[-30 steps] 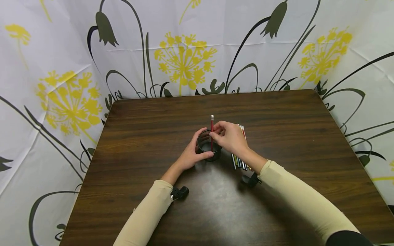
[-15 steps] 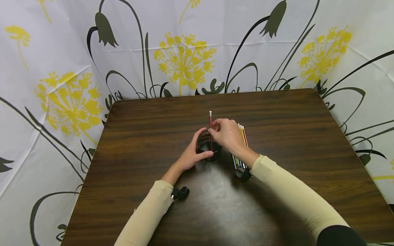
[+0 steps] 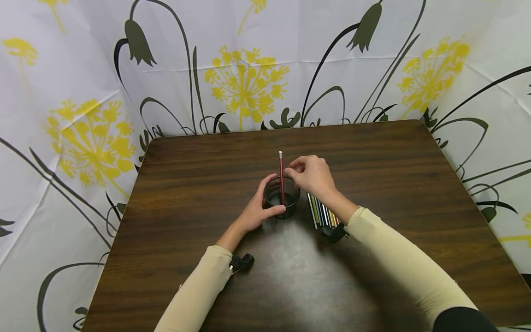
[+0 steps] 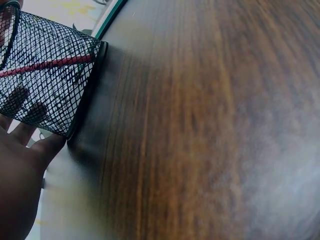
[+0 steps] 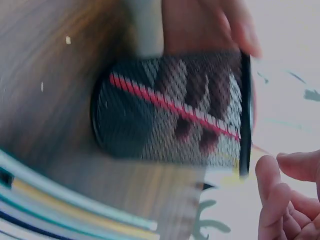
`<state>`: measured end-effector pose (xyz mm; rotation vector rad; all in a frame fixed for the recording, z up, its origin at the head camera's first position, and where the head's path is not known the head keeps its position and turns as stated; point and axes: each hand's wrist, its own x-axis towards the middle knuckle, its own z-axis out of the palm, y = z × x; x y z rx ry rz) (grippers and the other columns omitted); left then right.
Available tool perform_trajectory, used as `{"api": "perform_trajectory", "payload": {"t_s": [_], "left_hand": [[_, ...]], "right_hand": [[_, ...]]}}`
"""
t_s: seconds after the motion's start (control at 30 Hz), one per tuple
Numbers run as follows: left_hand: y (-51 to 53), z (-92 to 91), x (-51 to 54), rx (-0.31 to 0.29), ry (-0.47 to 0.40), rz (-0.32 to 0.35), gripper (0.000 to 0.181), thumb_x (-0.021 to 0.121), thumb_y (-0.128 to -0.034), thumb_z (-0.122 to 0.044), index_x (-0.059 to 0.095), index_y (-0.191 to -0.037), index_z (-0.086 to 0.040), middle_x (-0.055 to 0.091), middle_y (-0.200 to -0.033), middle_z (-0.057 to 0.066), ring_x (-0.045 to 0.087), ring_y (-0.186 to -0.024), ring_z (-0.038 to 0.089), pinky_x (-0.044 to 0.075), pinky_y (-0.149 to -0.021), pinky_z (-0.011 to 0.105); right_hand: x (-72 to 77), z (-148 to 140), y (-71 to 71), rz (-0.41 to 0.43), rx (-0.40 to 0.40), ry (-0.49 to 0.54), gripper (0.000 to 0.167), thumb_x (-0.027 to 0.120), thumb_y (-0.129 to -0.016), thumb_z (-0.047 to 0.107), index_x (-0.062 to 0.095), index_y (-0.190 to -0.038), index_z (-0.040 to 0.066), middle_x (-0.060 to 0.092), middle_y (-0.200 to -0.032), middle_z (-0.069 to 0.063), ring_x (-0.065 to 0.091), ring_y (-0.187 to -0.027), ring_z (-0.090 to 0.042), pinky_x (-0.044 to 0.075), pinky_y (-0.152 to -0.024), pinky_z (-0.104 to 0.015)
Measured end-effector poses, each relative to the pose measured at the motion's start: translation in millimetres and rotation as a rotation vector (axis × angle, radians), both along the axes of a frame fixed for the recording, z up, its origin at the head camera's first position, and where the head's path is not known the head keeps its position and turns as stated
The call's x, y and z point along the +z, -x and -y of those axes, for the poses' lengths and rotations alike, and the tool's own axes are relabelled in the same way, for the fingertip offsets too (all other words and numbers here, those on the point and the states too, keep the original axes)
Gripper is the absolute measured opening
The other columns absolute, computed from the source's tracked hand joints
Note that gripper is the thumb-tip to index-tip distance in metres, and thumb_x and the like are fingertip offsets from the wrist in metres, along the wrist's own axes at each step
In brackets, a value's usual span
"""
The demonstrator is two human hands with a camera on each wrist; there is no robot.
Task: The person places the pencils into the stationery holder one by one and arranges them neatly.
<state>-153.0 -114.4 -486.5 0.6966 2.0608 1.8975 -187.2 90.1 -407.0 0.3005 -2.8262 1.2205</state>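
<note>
My left hand [image 3: 254, 210] holds a black wire-mesh pencil cup [image 3: 274, 197], fingers around its far side and thumb on its near side. Inside the cup stands one red pencil [image 3: 281, 170], white eraser end up; the left wrist view shows the red pencil [image 4: 45, 65] through the mesh. Just right of the rim is my right hand [image 3: 313, 177], its fingers loosely curled and apart from the pencil in the head view. Thumb and fingertips of the right hand [image 5: 287, 192] sit close together beyond the rim in the right wrist view, with nothing plainly held.
Several coloured pencils [image 3: 321, 214] lie side by side on the dark wood table [image 3: 199, 175], partly under my right wrist. Each wrist wears a small black camera. A white curtain [image 3: 174, 92] with a flower print hangs behind the table.
The right hand has let go of the red pencil and drawn back slightly to the right. The pencil now leans a little left in the cup. The left hand has stayed on the cup.
</note>
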Motion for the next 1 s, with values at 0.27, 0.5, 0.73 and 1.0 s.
{"api": "perform_trajectory", "payload": {"t_s": [0.27,0.5,0.73,1.0], "left_hand": [[-7.3,-1.8,20.8,0.001,-0.018,-0.029,0.083,0.071,-0.0872,-0.002,0.020,-0.152,-0.004,0.040,-0.143,0.024,0.035,-0.133,0.045,0.026,-0.106,0.064],[-6.8,-2.5,18.6,-0.013,-0.030,-0.031,0.084,0.070,-0.0874,0.001,0.017,-0.152,-0.002,0.038,-0.144,0.027,0.035,-0.133,0.044,0.026,-0.106,0.064],[-5.9,-2.5,15.9,-0.019,-0.036,-0.016,0.083,0.069,-0.0878,0.000,0.019,-0.153,-0.008,0.037,-0.145,0.028,0.036,-0.134,0.041,0.025,-0.106,0.064],[-6.7,-2.3,17.5,-0.032,-0.051,-0.026,0.083,0.069,-0.0877,0.003,0.017,-0.152,-0.002,0.035,-0.145,0.032,0.034,-0.133,0.045,0.025,-0.105,0.065]], "right_hand": [[-19.0,-53,20.0,0.157,-0.134,-0.123,0.023,0.067,-0.092,0.030,0.073,-0.103,0.010,0.070,-0.082,-0.003,0.065,-0.064,-0.015,0.047,-0.061,-0.035],[-53.2,-91,22.5,0.324,-0.143,-0.174,0.027,0.066,-0.093,0.029,0.070,-0.106,0.006,0.069,-0.091,-0.010,0.064,-0.068,-0.019,0.050,-0.059,-0.034],[-66.6,-103,20.6,0.395,-0.108,-0.159,0.026,0.070,-0.091,0.028,0.069,-0.102,0.005,0.068,-0.075,-0.007,0.062,-0.059,-0.017,0.051,-0.054,-0.031],[-59.2,-99,17.6,0.380,-0.114,-0.259,0.020,0.070,-0.090,0.025,0.069,-0.098,0.006,0.067,-0.067,-0.004,0.062,-0.057,-0.017,0.048,-0.054,-0.034]]}}
